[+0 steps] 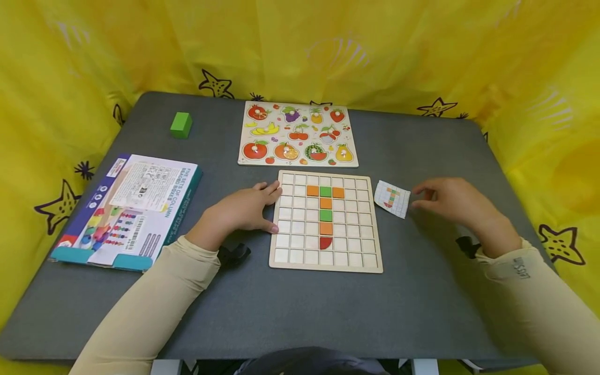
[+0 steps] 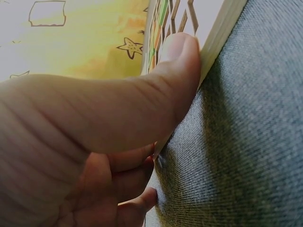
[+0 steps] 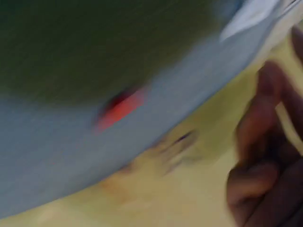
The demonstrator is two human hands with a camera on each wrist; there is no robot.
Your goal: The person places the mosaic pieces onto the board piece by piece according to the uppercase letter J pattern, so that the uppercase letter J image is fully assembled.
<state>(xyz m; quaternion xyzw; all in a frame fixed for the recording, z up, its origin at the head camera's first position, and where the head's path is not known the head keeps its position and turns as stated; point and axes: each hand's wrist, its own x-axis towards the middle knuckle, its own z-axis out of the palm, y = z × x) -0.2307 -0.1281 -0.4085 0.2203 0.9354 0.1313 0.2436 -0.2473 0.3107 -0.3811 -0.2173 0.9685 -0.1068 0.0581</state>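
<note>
A wooden grid board (image 1: 347, 263) lies flat on the table. Orange and green squares form a T on it, with a red quarter-circle piece (image 1: 325, 242) at the lower end. My left hand (image 1: 246, 208) rests at the board's left edge, its thumb (image 2: 182, 54) on the rim and its fingers farther along the side. Right of the board lies a small pattern card (image 1: 392, 199) printted with a similar coloured shape. My right hand (image 1: 457, 205) hovers just beyond the card, fingers loosely bent, nothing visible between them. A blurred red object (image 3: 120, 111) shows on the table in the right wrist view.
Behind the board lies a fruit puzzle (image 1: 300, 134). A boxed toy set (image 1: 136, 208) sits to the left, with a green block (image 1: 181, 125) farther back. Yellow patterned cloth (image 1: 290, 47) hangs around the back and sides of the grey table (image 1: 300, 317).
</note>
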